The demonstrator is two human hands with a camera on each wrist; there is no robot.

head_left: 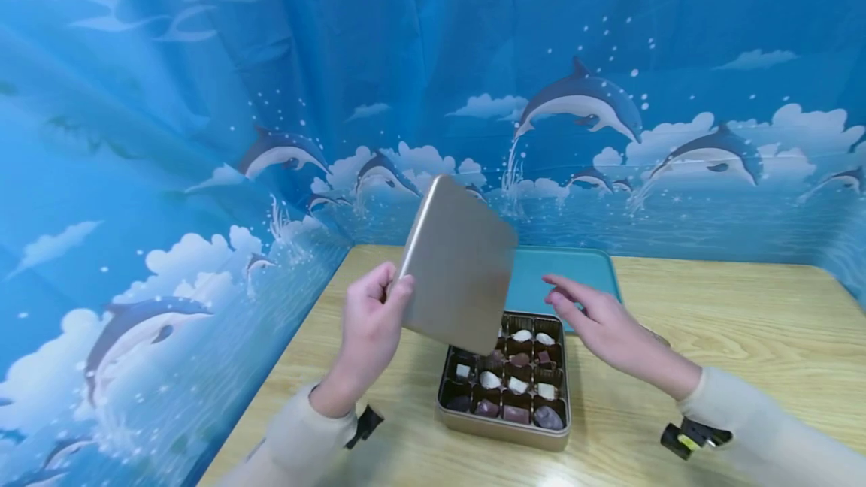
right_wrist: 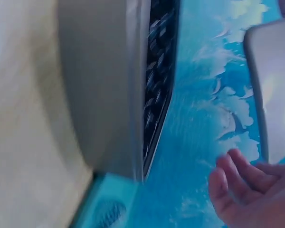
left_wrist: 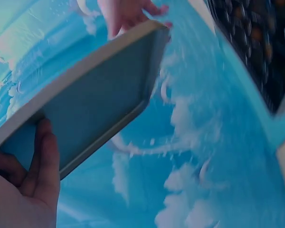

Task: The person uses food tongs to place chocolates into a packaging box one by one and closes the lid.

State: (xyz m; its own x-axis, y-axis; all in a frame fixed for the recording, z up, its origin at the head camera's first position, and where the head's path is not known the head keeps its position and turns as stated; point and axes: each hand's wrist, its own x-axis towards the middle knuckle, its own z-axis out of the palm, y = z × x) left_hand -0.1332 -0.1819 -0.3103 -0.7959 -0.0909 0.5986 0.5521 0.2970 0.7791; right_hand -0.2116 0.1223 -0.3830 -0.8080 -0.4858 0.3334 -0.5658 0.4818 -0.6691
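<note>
My left hand grips one edge of a flat gold-coloured tin lid, which it holds tilted up over the box. In the left wrist view, the curled fingers reach onto the lid's hollow inside. Below it on the table stands an open gold tin with a dark divided insert. White and brown chocolates sit in its compartments; the lid hides some at the back left. To the right of the tin, my right hand hovers with loosely bent fingers, holding nothing and apart from the lid.
A teal tray or mat lies on the wooden table behind the tin, partly covered by the lid. A blue dolphin-print curtain surrounds the table at the back and left. A small object lies half hidden behind the right wrist.
</note>
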